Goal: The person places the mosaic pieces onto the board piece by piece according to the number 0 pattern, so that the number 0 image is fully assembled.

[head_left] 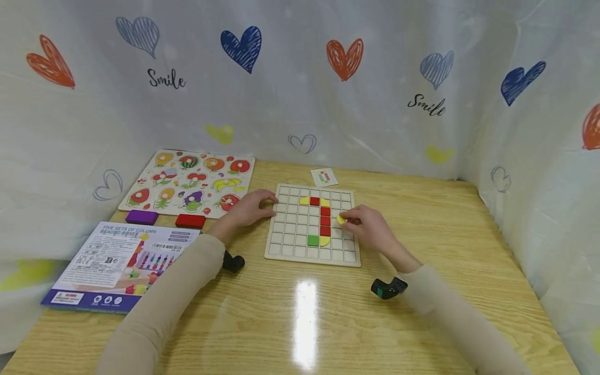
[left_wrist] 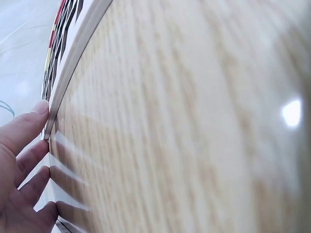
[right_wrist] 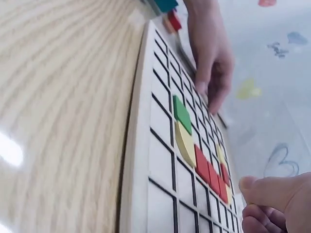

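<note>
A square wooden grid board (head_left: 286,250) lies on the table in front of me. Red square tiles (head_left: 325,221), yellow rounded tiles (head_left: 324,241) and a green square tile (head_left: 313,240) sit in its cells in a hooked line. Between the thumb and fingertips of my right hand (head_left: 367,226) is a yellow tile (head_left: 341,219), held at the right side of the grid. My left hand (head_left: 248,209) rests at the board's left edge. In the left wrist view its thumb (left_wrist: 31,119) touches the rim and the other fingers reach down to the table.
A small pattern card (head_left: 324,177) lies behind the board. To the left are a fruit puzzle board (head_left: 154,174), a purple block (head_left: 142,217), a red block (head_left: 190,221) and a printed box (head_left: 94,250). A heart-patterned curtain (head_left: 290,104) encloses the table.
</note>
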The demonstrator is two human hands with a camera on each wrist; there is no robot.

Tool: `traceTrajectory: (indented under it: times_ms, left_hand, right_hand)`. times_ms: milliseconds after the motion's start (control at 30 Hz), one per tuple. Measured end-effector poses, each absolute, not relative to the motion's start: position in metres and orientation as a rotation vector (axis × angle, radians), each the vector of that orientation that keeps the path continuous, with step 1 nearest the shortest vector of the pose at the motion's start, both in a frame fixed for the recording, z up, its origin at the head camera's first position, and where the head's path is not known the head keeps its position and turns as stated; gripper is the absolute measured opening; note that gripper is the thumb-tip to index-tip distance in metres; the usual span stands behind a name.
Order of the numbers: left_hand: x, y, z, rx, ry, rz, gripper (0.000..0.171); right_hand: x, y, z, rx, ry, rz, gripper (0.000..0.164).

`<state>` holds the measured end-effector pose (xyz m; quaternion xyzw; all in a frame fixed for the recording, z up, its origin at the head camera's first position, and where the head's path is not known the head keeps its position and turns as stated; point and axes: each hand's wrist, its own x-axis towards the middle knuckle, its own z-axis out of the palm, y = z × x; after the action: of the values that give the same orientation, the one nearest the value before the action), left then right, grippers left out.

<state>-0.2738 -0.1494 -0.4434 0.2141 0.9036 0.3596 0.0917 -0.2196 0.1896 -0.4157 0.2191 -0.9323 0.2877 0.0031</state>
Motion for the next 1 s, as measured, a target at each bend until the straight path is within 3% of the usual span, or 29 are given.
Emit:
traceTrajectory:
  times_ms: [600,1000]
  left_hand:
    - [-0.273,-0.147,-0.44,0.598,2.69,1.036,0.033]
    - [-0.272,-0.145,-0.438,0.579,2.687,1.04,0.032]
  right_hand:
    - [-0.198,0.122,-0.425,0.934,-2.992,0.925,0.026]
    - [-0.2,0.113,-0.431,1.014,-2.986,0.863,0.026]
